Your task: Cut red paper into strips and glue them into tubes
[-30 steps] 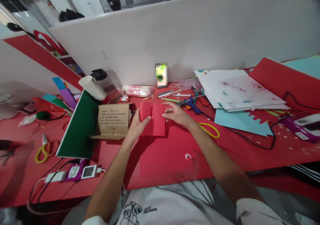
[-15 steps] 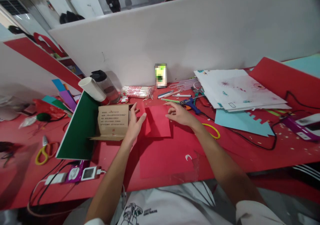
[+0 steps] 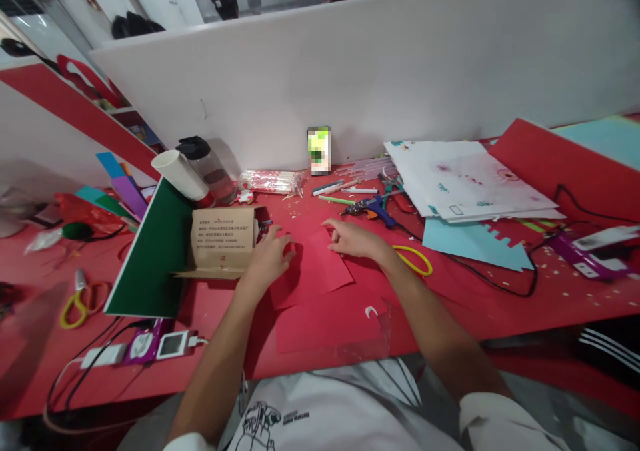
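A piece of red paper (image 3: 317,267) lies at a slant between my two hands, over a larger red sheet (image 3: 325,327). My left hand (image 3: 273,254) is at its left side, thumb and bent fingers on the edge. On the upper right edge, my right hand (image 3: 353,239) pinches the paper between thumb and curled fingers. Red on red makes the paper's far edge hard to make out. A small white curved scrap (image 3: 371,312) rests on the lower sheet.
Left of my hands are an open cardboard box (image 3: 220,241), a green board (image 3: 147,257) and scissors (image 3: 77,304). To the right lie a yellow ring-shaped handle (image 3: 417,261), a blue glue gun (image 3: 377,209) and light-blue paper (image 3: 475,244). A phone (image 3: 319,151) leans on the partition.
The red paper has turned and come nearer to me; its raised left part now lies lower. My left hand has moved down slightly, and the view has shifted a little.
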Motion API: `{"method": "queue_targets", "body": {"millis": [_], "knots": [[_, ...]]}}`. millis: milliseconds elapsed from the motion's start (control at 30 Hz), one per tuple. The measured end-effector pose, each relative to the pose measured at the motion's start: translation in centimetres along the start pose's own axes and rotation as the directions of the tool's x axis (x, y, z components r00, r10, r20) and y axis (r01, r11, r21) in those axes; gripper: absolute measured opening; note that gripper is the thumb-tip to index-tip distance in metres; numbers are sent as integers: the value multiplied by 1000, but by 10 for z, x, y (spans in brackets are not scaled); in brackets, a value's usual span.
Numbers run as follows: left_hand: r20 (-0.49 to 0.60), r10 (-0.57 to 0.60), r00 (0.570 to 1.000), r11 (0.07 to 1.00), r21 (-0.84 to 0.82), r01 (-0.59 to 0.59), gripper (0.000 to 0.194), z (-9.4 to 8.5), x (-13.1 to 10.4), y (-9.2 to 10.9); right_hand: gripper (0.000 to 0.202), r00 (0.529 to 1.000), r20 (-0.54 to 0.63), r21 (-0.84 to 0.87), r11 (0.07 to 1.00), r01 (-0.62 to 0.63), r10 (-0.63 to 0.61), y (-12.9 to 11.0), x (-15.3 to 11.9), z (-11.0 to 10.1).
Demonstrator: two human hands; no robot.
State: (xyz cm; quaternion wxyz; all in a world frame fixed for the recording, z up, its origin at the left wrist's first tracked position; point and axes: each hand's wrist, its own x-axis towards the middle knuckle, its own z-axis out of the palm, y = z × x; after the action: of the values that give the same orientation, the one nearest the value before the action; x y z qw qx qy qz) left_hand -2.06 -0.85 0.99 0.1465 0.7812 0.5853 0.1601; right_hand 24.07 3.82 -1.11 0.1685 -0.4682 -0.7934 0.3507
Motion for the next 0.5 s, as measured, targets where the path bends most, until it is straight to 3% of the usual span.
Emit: {"method": "queue_targets", "body": {"millis": [167,333,433,500], "knots": [[196,45,980,951,292,-102,48,0,-4,14,60,999,31,-155,988,-25,30,-7,-2,3],[255,101,962,906,377,-195,60,0,-2,15,60,997,36,-234,971,-51,61,-18,-6,-6],[257,111,960,903,377,-206,60,0,-1,15,46,987,-114,-251,958,-142,116,-12,-10,-24],[254,118,960,902,376,-211,58,-1,-1,16,33,928,-314,-290,910,-297,202,1,-14,-40]]}}
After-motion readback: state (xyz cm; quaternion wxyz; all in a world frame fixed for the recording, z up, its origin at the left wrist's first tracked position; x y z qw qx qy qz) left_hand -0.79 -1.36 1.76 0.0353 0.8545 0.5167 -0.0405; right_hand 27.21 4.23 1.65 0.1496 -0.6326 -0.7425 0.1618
